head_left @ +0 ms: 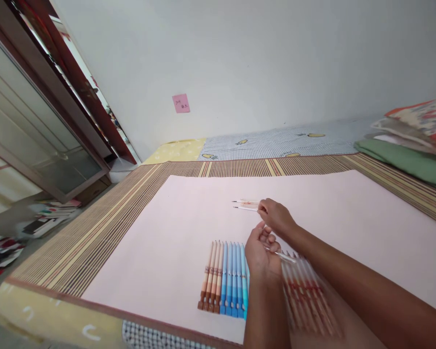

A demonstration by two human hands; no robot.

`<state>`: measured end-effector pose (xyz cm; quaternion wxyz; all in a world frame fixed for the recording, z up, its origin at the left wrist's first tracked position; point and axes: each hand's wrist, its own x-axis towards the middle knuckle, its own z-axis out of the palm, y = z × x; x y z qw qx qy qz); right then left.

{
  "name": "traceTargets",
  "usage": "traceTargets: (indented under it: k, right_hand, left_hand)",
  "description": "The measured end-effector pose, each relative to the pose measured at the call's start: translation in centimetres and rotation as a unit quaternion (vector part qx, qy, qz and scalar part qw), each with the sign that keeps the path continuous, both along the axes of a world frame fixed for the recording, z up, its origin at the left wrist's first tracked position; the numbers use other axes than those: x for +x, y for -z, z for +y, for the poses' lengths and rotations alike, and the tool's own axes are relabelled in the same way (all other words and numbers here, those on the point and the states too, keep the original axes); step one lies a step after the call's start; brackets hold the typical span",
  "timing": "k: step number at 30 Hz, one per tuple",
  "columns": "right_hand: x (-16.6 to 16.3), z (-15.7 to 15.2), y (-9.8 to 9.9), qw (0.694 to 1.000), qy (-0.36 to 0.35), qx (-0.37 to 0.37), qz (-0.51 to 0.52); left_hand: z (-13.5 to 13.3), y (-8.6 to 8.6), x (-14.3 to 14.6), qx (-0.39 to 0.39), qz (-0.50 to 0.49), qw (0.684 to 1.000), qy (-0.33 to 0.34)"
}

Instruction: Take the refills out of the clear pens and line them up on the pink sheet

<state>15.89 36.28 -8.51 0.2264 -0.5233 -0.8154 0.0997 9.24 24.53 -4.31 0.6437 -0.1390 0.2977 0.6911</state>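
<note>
My left hand (263, 249) is turned palm up with its fingers curled around a thin, whitish pen refill (288, 257), whose end sticks out to the right. Just beyond it, my right hand (276, 214) has its fingertips pinched on the end of a slim white pen refill (246, 209) with a dark tip. Another refill (244, 200) and a small reddish-marked piece lie beside that one. Left of my left wrist is a row of pens, brown-and-peach pens (211, 276) then blue pens (232, 278). Blurred reddish-brown pens (308, 295) lie partly under my right forearm.
A large pale pink sheet (148, 242) covers much of the striped mat (83, 232). Folded cloths (407, 160) and a patterned cushion (428, 116) are stacked at the right. A pink note (181, 103) sticks to the wall, and a door (32, 106) stands at the left.
</note>
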Motion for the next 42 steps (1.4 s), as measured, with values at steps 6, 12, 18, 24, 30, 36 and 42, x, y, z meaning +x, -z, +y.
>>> traceTargets:
  k: [6,12,18,24,30,36,42]
  right_hand:
    - [-0.2,0.5,0.2,1.0,0.005,0.013,-0.014]
    - [-0.4,0.9,0.3,1.0,0.002,0.023,-0.02]
    - [-0.5,1.2,0.6,0.999,0.012,0.024,-0.017]
    - [-0.5,1.2,0.6,0.999,0.029,0.013,-0.005]
    - [-0.6,1.1,0.6,0.999,0.038,0.005,0.003]
    - [-0.8,1.1,0.6,0.999,0.041,0.006,0.005]
    - [-0.5,1.1,-0.1,0.999,0.039,0.017,0.026]
  left_hand:
    - [0.0,0.0,0.2,-0.005,0.0,1.0,-0.001]
    - [-0.1,0.1,0.3,0.001,-0.001,1.0,-0.003]
    - [0.0,0.0,0.2,0.0,-0.005,1.0,-0.003]
    - [-0.1,-0.1,0.3,-0.005,-0.002,1.0,-0.002]
    - [-0.1,-0.2,0.3,-0.007,-0.005,1.0,-0.001]
    - [0.0,-0.1,0.3,-0.006,-0.004,1.0,-0.002]
    - [-0.1,0.1,0.1,-0.006,0.005,1.0,-0.002]
